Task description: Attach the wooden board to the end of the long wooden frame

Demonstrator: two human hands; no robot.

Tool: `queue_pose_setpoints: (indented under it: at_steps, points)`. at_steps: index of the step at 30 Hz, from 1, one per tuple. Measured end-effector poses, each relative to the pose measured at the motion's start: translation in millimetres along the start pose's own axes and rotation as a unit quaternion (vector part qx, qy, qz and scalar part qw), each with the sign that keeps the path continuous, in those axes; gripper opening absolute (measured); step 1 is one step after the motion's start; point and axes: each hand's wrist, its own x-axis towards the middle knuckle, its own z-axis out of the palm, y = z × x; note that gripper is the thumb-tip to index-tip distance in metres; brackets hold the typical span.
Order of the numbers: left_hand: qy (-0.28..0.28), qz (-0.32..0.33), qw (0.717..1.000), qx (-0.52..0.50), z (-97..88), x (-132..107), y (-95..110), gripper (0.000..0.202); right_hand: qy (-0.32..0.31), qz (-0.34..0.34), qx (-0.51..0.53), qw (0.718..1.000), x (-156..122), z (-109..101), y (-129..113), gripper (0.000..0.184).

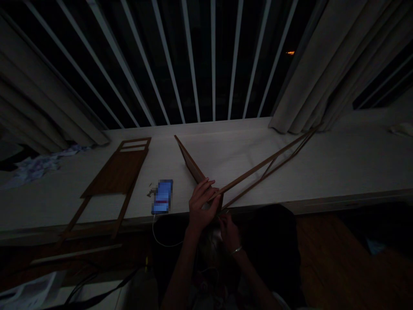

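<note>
The room is dark. My left hand (201,204) is wrapped round the near end of a brown wooden panel (191,162) standing on edge on the white windowsill (338,163). A long slatted wooden frame (267,165) runs from that joint toward the right curtain. My right hand (228,230), with a bracelet on the wrist, sits just below the sill edge with fingers pinched at the joint; what they hold is too dark to make out.
A lit phone (163,197) lies on the sill left of my hands, its white cable (161,239) hanging down. A flat wooden panel with legs (114,174) lies further left. Curtains (319,69) flank a barred window (193,60). Crumpled cloth (38,165) sits far left.
</note>
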Motion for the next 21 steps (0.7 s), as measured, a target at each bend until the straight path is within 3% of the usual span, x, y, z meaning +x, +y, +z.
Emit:
queue_pose_setpoints:
  at_steps: [10, 15, 21]
  points:
    - [-0.001, 0.000, 1.000, 0.004, -1.0, 0, 1, 0.017, 0.019, -0.115, -0.103, 0.988, 3, -10, 10, 0.021]
    - [-0.002, -0.003, 1.000, 0.011, -1.1, 1, 2, 0.015, 0.072, -0.123, -0.125, 0.982, 5, -13, 8, 0.018]
    - [0.005, 0.000, 1.000, 0.006, 0.0, 0, 1, 0.016, 0.064, -0.093, -0.059, 0.992, 4, -13, 4, 0.018]
